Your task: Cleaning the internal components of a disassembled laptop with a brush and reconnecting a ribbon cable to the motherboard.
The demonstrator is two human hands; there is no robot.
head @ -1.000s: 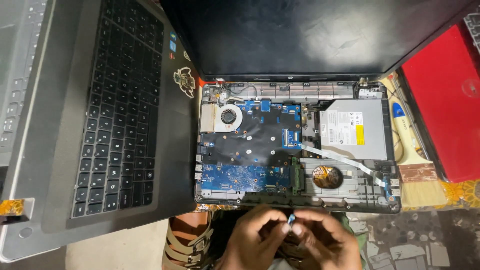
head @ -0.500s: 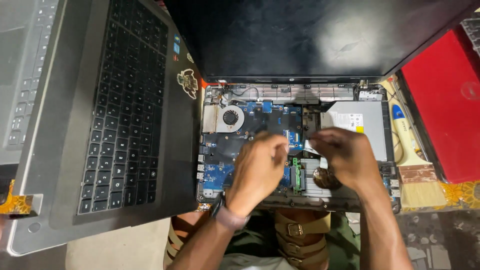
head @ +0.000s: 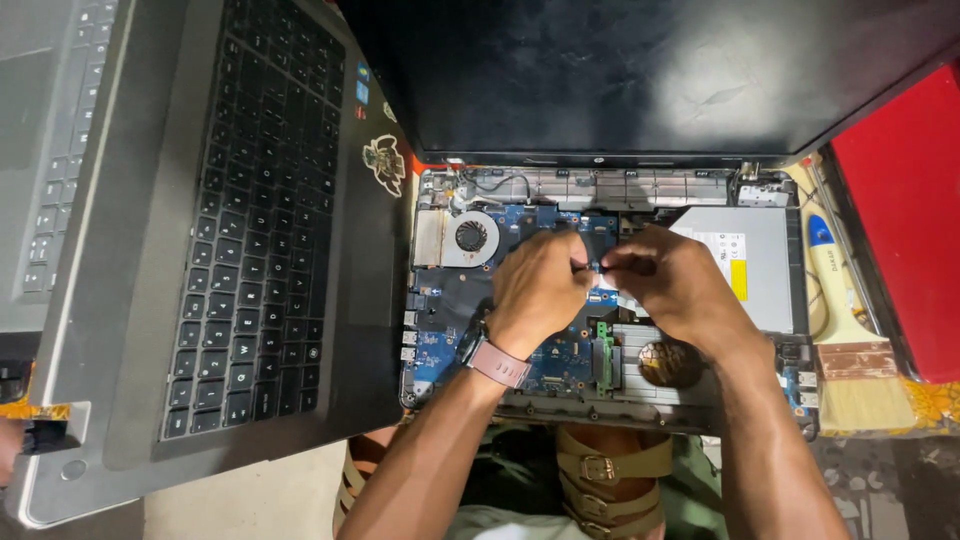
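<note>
My left hand (head: 540, 290) and right hand (head: 668, 282) pinch a ribbon cable (head: 604, 268) over the opened laptop's motherboard (head: 560, 365); seating it needs steady, careful alignment.

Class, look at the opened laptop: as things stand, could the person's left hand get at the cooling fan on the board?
Probably yes. The left hand rests on the blue board just right of the round cooling fan, and nothing covers the fan or lies between them.

head camera looks steeply down, close over opened laptop (head: 600, 310)
</note>
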